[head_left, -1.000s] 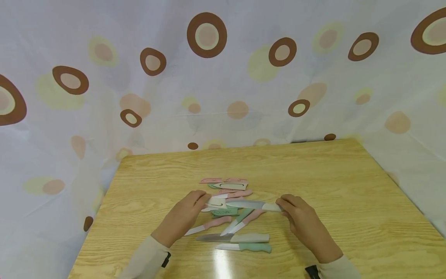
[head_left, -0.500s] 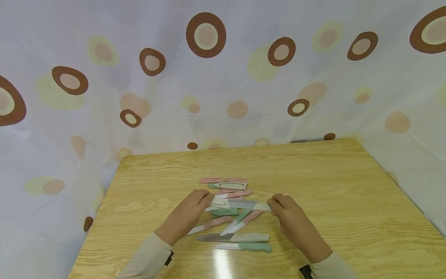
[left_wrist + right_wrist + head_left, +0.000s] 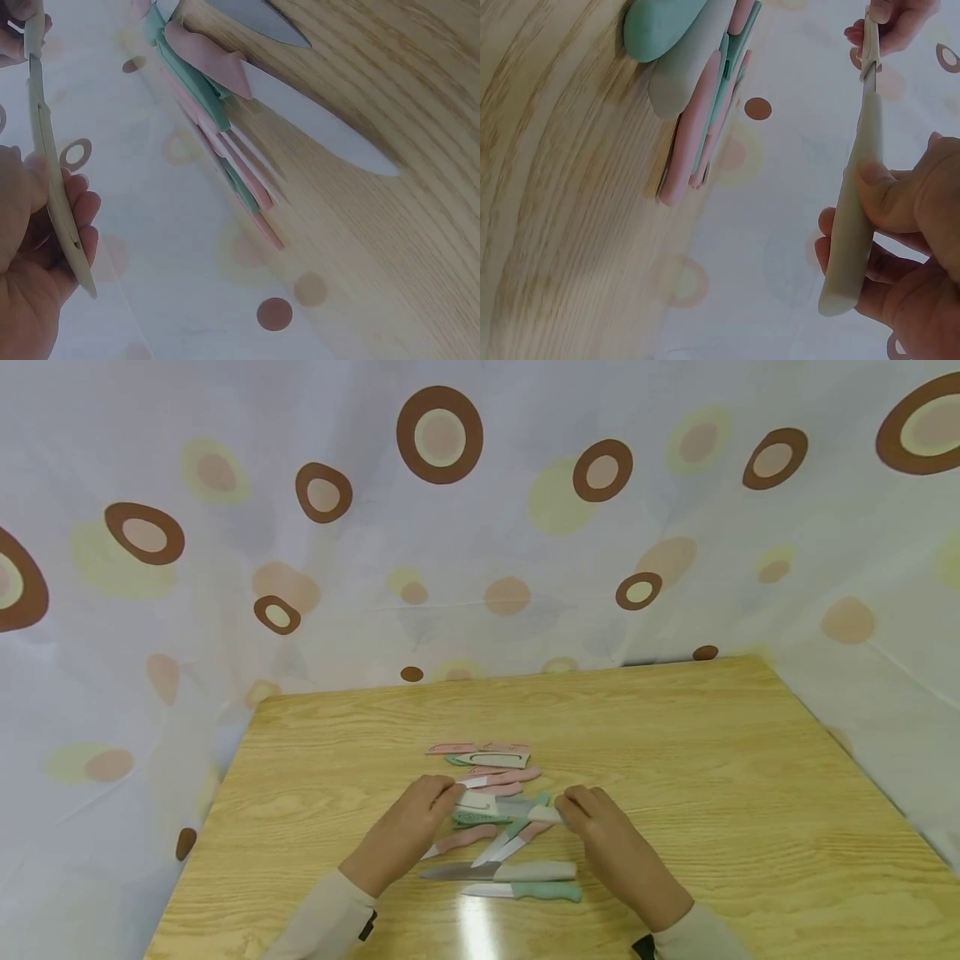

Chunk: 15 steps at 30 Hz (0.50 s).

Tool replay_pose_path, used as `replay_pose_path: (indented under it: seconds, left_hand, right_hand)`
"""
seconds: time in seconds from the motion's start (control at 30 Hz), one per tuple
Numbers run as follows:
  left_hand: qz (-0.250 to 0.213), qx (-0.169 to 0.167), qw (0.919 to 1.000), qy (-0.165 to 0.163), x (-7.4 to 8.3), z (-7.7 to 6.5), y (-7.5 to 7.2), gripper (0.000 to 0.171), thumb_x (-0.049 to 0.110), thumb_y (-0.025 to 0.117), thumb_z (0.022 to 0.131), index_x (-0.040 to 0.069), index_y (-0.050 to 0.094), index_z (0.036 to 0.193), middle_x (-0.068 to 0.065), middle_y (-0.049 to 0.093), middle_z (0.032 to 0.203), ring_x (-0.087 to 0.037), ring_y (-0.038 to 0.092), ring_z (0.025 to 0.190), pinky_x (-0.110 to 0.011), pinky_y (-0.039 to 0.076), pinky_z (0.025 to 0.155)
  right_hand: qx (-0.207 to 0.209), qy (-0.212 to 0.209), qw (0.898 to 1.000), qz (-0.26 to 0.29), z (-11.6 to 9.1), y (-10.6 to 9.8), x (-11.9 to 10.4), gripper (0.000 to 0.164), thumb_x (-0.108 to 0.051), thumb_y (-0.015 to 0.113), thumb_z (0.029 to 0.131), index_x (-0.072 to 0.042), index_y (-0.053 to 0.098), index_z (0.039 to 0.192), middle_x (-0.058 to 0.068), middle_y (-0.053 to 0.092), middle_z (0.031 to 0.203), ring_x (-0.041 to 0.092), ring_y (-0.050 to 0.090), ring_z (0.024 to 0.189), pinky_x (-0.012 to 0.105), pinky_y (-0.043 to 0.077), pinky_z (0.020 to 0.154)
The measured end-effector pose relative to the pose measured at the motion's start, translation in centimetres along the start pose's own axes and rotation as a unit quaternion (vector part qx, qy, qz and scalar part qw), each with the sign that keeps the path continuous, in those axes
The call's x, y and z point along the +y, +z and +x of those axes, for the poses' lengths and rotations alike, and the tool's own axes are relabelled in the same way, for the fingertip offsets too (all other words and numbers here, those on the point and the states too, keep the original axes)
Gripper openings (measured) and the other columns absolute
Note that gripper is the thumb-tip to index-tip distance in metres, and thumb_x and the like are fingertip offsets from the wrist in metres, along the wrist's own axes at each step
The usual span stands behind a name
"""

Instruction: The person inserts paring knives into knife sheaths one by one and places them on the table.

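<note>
My left hand (image 3: pixel 408 828) grips a cream knife sheath (image 3: pixel 476 803), thumb on one face and fingers on the other in the left wrist view. My right hand (image 3: pixel 618 857) holds a cream-handled kitchen knife (image 3: pixel 853 210) by its handle, the blade pointing left. Most of the blade is hidden inside the sheath; only a short grey stretch shows between sheath and handle. Both are held up above the other knives, overlapping a green sheath (image 3: pixel 480 819) in the head view.
Below the hands lie a second cream-handled knife (image 3: pixel 536 871), a green-handled knife (image 3: pixel 547 891) and a pink-handled knife (image 3: pixel 467 838). Farther back are pink sheaths (image 3: pixel 452 748) and another cream sheath (image 3: pixel 495 760). The wooden table (image 3: pixel 712 752) meets a patterned cloth (image 3: pixel 337 577) behind.
My right hand has moved left, sliding the cream-handled knife's blade deeper into the sheath. My left hand has shifted slightly right with the sheath.
</note>
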<state>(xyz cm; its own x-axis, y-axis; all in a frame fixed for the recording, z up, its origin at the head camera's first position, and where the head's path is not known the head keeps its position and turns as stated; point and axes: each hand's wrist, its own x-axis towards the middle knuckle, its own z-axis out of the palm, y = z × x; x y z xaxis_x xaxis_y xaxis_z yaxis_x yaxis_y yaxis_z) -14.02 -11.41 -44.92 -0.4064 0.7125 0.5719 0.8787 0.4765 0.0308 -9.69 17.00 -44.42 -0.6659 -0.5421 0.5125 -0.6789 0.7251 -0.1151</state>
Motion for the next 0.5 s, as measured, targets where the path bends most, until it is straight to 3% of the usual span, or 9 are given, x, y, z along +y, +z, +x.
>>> replay_pose_path:
  seconds: [0.07, 0.1, 0.23, 0.5]
  left_hand:
    - [-0.003, -0.018, 0.9998, -0.009, 0.1, -0.1, -0.1, 0.05, -0.006, 0.067, 0.079, -0.004, 0.048, 0.125, -0.014, 0.053, 0.112, -0.021, 0.051, 0.101, -0.026, 0.044, 0.087]
    - [0.019, -0.028, 0.9994, -0.009, 0.2, -0.2, -0.5, 0.052, -0.011, 0.068, 0.076, -0.007, 0.047, 0.123, -0.017, 0.052, 0.112, -0.024, 0.051, 0.102, -0.027, 0.044, 0.088]
    - [0.044, -0.052, 0.9976, -0.014, 0.5, 0.0, -0.4, 0.049, -0.007, 0.069, 0.077, -0.005, 0.05, 0.122, -0.015, 0.052, 0.114, -0.022, 0.05, 0.105, -0.023, 0.041, 0.091]
    - [0.035, -0.039, 0.9985, -0.018, 0.9, 0.4, 0.0, 0.046, -0.002, 0.073, 0.075, -0.003, 0.053, 0.117, -0.013, 0.053, 0.111, -0.021, 0.051, 0.103, -0.023, 0.042, 0.09]
  right_hand:
    - [0.006, -0.001, 1.0, -0.001, 0.1, 0.1, -0.1, 0.047, 0.027, 0.069, 0.059, 0.002, 0.059, 0.098, 0.01, 0.053, 0.097, 0.021, 0.052, 0.084, 0.024, 0.05, 0.073]
    - [0.007, -0.002, 1.0, -0.003, 0.2, 0.1, -0.1, 0.047, 0.027, 0.069, 0.058, 0.002, 0.059, 0.098, 0.01, 0.053, 0.097, 0.021, 0.052, 0.084, 0.024, 0.05, 0.073]
    - [0.009, -0.007, 1.0, -0.01, 0.5, 0.1, -0.2, 0.048, 0.028, 0.069, 0.058, 0.004, 0.059, 0.098, 0.01, 0.052, 0.097, 0.02, 0.05, 0.083, 0.025, 0.049, 0.072]
    - [-0.004, -0.013, 1.0, -0.021, 1.4, -0.2, -0.9, 0.052, 0.031, 0.063, 0.056, 0.005, 0.058, 0.101, 0.012, 0.052, 0.099, 0.023, 0.05, 0.085, 0.028, 0.048, 0.074]
